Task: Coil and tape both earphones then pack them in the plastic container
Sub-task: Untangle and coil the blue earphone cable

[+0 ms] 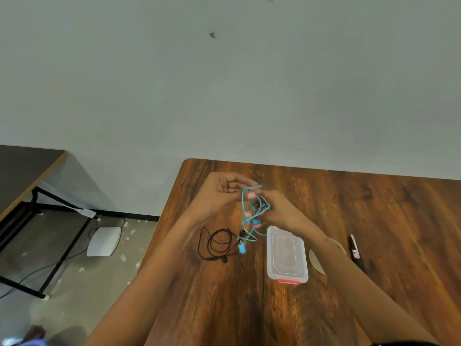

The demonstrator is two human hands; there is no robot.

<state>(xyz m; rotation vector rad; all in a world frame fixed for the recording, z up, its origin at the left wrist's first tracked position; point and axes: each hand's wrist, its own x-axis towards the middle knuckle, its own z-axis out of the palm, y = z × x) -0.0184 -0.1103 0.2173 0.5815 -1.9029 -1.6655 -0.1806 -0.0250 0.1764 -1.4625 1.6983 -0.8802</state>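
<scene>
Both my hands hold the blue earphone (252,216) in the air above the wooden table (374,208). My left hand (222,191) pinches the top of its cable loops. My right hand (277,211) has its fingers inside the loops, with the cable wound around them. The loose end with the blue plug (242,249) hangs down to the table. The black earphone (219,243) lies in a loose coil on the table, below my left hand. The clear plastic container (287,255), lid on, with a red clasp, stands beside it under my right wrist.
A roll of tape (315,262) lies partly hidden under my right forearm. A black pen-like tool (356,252) rests to its right. Left of the table are a bare floor with cables, a white box (104,242) and a black-framed table (30,171).
</scene>
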